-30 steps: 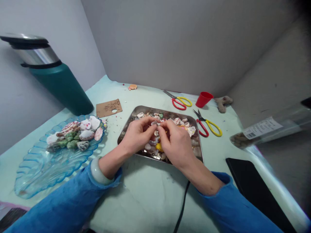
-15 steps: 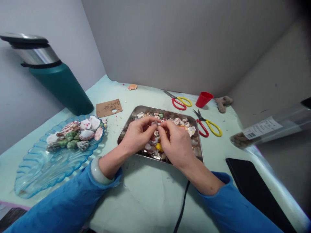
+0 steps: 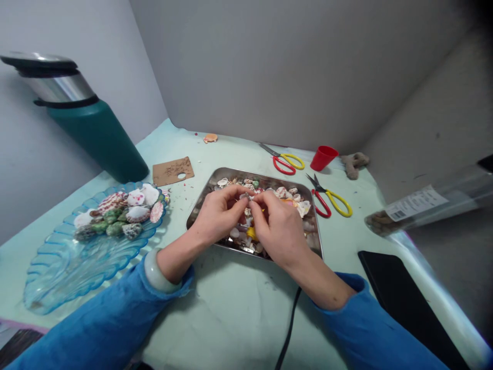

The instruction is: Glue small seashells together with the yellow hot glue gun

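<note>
Over a metal tray [image 3: 215,180] of mixed seashells, my left hand [image 3: 219,210] and my right hand [image 3: 281,223] meet fingertip to fingertip. Both are closed in a pinch on a small pale thing [image 3: 246,196], too covered by fingers to name. Under the hands lie white, brown and reddish shells [image 3: 283,192] and a yellow piece [image 3: 251,234]. To the left, a blue scalloped glass dish [image 3: 80,272] holds spotted shells [image 3: 137,214] and green snail shells [image 3: 114,216] at its far end.
A teal bottle [image 3: 103,139] stands at the left behind the dish, near a cardboard piece [image 3: 173,171]. Two pairs of scissors [image 3: 283,156], a red cup [image 3: 323,158] and a grey-brown lump [image 3: 354,164] lie beyond the tray. At right are a clear tube [image 3: 427,200] and a black slab [image 3: 404,298].
</note>
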`<state>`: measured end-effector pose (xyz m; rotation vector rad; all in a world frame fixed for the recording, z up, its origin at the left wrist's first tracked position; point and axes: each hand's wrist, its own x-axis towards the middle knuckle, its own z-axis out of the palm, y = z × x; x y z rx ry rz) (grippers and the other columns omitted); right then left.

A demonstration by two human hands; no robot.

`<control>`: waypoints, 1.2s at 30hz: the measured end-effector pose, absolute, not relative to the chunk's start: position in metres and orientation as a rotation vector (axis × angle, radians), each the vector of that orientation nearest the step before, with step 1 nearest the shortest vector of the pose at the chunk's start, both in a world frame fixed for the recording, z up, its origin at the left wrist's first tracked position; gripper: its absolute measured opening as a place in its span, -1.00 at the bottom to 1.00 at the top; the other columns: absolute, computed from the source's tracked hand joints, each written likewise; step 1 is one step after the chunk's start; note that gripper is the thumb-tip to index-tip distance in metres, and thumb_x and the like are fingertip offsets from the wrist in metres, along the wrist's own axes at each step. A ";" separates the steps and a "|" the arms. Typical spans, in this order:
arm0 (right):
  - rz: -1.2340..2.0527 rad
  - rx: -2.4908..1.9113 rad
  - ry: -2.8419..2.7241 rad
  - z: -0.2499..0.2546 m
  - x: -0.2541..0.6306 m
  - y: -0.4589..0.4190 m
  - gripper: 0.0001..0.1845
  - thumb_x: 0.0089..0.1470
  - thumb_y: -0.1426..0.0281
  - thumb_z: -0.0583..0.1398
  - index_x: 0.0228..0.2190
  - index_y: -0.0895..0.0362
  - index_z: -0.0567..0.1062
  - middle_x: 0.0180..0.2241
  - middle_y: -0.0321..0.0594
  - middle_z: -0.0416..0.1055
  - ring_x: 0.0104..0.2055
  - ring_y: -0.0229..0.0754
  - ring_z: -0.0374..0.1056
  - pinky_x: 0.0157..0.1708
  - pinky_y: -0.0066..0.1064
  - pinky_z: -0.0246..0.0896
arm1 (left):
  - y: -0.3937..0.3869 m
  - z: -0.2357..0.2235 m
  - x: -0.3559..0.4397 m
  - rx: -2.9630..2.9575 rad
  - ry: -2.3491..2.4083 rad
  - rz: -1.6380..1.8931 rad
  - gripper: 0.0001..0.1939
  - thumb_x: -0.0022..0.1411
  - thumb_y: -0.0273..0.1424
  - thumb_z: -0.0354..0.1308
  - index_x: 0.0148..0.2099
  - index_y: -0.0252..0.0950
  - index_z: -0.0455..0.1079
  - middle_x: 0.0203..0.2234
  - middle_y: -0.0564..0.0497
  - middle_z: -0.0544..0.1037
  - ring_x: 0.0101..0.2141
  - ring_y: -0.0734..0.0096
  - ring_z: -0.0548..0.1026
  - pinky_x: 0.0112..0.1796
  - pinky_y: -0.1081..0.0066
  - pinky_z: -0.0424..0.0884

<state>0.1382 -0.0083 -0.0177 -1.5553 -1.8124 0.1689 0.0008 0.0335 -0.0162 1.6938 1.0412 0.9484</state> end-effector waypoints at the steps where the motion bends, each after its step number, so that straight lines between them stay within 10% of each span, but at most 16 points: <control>1: 0.169 -1.557 -1.814 -0.018 0.138 -0.008 -0.82 0.17 0.38 0.03 -0.39 0.14 0.39 -0.45 -0.20 0.47 -0.44 -0.17 0.35 -0.40 -0.37 0.09 | 0.033 -0.016 0.001 1.692 1.040 0.948 -0.79 0.20 -0.38 0.08 -0.15 -0.33 0.43 -0.52 0.06 0.46 -0.58 0.53 0.44 -0.55 0.54 0.39; 36: 0.167 -1.562 -1.832 -0.019 0.138 -0.008 -0.82 0.18 0.37 0.03 -0.39 0.14 0.39 -0.46 -0.19 0.46 -0.43 -0.17 0.35 -0.39 -0.37 0.10 | 0.033 -0.014 0.000 1.725 1.089 0.916 -0.78 0.17 -0.42 0.06 -0.15 -0.33 0.43 -0.54 0.07 0.46 -0.57 0.50 0.46 -0.55 0.52 0.39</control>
